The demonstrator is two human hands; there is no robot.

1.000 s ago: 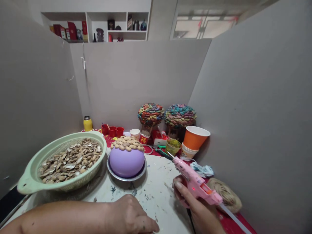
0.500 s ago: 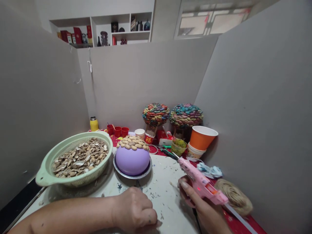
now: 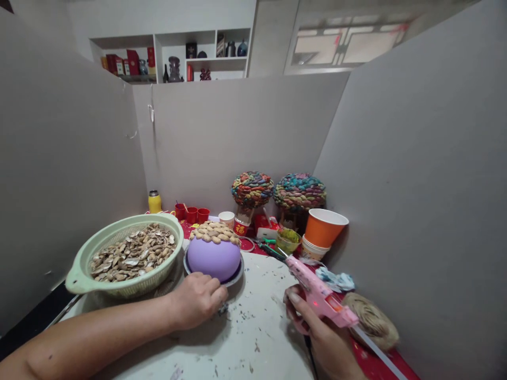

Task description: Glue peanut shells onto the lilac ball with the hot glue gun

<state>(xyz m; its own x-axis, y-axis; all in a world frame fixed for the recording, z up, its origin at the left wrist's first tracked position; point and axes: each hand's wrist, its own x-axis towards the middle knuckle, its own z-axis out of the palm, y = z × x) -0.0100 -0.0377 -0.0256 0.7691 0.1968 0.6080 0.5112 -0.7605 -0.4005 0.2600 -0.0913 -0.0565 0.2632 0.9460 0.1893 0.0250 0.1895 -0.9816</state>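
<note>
A purple balloon, its top covered with peanut shells, rests in a shallow metal dish. My left hand is at the front of the dish with its fingers curled; whatever they may hold is hidden. On the right, my right hand grips a pink glue gun by its handle, nozzle pointing up and left. A glue stick sticks out of its back end. Loose peanut shells fill a green colander at the left.
Two colourful shell-covered domes stand at the back. An orange paper bucket, a green-stained bowl, red cups and a yellow bottle line the far edge. Twine lies at the right. Grey panels surround the table.
My left hand has moved up and left, closer to the dish and balloon. My right hand still holds the glue gun. The camera view has shifted slightly.
</note>
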